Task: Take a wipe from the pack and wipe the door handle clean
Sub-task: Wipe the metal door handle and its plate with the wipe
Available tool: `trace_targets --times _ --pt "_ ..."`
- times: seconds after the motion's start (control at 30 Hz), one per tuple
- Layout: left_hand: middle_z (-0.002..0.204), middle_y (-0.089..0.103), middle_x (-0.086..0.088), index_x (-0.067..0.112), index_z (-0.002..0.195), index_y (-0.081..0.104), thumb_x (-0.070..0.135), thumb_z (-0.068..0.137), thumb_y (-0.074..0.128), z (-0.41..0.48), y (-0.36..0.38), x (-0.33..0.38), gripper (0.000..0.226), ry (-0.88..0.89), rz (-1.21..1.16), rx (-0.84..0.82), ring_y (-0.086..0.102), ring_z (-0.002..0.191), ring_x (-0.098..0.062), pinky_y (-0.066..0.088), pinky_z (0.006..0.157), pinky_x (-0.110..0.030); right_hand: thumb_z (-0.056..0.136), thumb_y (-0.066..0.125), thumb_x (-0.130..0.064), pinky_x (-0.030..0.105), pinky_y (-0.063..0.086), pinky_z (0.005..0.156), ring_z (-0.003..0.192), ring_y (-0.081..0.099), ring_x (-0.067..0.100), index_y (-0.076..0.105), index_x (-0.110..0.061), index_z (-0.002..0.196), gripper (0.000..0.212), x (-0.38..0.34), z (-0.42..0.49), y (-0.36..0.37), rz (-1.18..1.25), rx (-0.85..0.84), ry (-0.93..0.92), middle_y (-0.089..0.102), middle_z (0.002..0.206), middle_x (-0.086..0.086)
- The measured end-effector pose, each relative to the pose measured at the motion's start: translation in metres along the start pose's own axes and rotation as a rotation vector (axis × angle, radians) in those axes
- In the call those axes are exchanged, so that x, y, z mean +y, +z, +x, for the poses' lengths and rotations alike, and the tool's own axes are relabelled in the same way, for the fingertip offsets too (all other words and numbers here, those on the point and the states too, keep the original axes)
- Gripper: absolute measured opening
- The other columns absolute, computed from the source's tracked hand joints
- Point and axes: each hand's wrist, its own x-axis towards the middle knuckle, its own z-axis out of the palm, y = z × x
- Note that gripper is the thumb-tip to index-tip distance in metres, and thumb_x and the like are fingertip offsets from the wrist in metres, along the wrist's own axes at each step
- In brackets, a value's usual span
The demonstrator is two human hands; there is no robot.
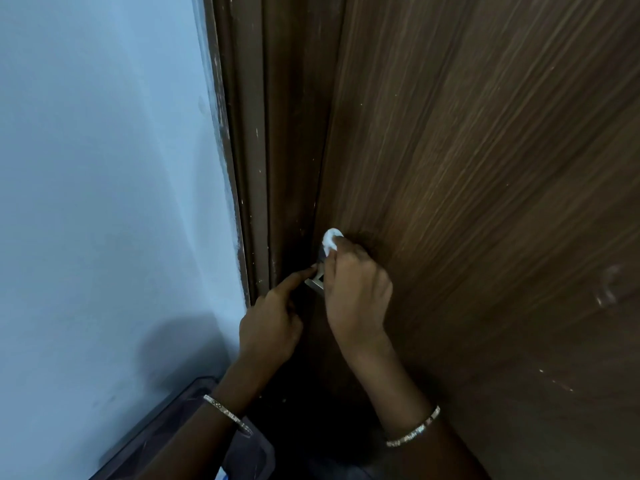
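A metal door handle sticks out from the brown wooden door, mostly hidden behind my hands. My right hand is closed around a bunched white wipe and presses it against the top of the handle. My left hand sits just left of the handle, its index finger stretched out and touching the handle's end, the other fingers curled. The pack of wipes cannot be made out for certain.
The dark door frame runs down beside a pale blue wall. A dark plastic container stands on the floor at the lower left under my left forearm. Both wrists wear thin bangles.
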Motion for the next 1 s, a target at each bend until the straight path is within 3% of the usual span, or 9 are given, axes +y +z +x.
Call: trace_targets --times 0.13,0.3,0.5,0.63,0.77,1.0 --pt "0.073 0.063 0.01 0.061 0.137 0.034 0.001 0.079 0.049 0.0 0.001 -0.002 0.085 0.005 -0.008 -0.014 0.057 0.062 -0.014 0.039 0.049 -0.024 0.09 0.07 -0.023 0.024 0.052 0.045 0.056 0.067 0.01 0.068 -0.01 0.114 0.028 -0.001 -0.004 -0.003 -0.03 0.02 0.003 0.073 0.075 0.002" --pt "0.095 0.069 0.008 0.049 0.142 0.039 0.003 0.081 0.052 -0.001 -0.002 0.001 0.077 0.008 0.014 -0.014 0.067 0.084 -0.021 0.037 0.053 -0.023 0.093 0.068 -0.028 0.019 0.036 0.039 0.043 0.059 0.008 0.072 -0.017 0.111 0.021 -0.013 0.012 0.008 -0.062 -0.008 -0.056 0.066 0.059 -0.004" --pt "0.067 0.059 0.01 0.062 0.137 0.032 0.0 0.078 0.05 0.0 0.0 -0.002 0.088 0.015 -0.001 0.0 0.057 0.063 -0.01 0.044 0.054 -0.025 0.093 0.066 -0.03 0.021 0.037 0.039 0.043 0.061 0.012 0.069 -0.016 0.117 0.028 0.01 -0.003 0.0 -0.017 0.04 -0.026 0.067 0.057 0.0" --pt "0.067 0.058 0.01 0.062 0.138 0.033 0.0 0.078 0.05 0.001 0.001 -0.005 0.088 0.035 -0.007 0.003 0.057 0.06 -0.01 0.044 0.051 -0.024 0.092 0.067 -0.028 0.023 0.042 0.038 0.043 0.063 0.014 0.068 -0.014 0.118 0.029 0.011 -0.005 0.0 0.017 0.036 -0.002 0.067 0.056 0.001" --pt "0.07 0.062 0.01 0.058 0.138 0.035 0.001 0.078 0.05 0.001 -0.001 -0.002 0.085 0.024 0.014 -0.006 0.05 0.056 -0.004 0.031 0.046 -0.017 0.088 0.073 -0.027 0.017 0.03 0.04 0.037 0.057 0.011 0.073 -0.016 0.111 0.025 -0.001 0.007 0.008 -0.014 0.061 -0.056 0.061 0.048 -0.002" --pt "0.061 0.056 0.006 0.062 0.137 0.035 -0.002 0.08 0.049 0.001 0.002 -0.008 0.087 0.08 -0.119 -0.024 0.057 0.055 -0.011 0.046 0.048 -0.029 0.091 0.064 -0.029 0.026 0.05 0.051 0.066 0.071 0.016 0.072 -0.023 0.113 0.024 0.032 -0.013 -0.016 0.114 -0.041 0.046 0.076 0.085 -0.001"
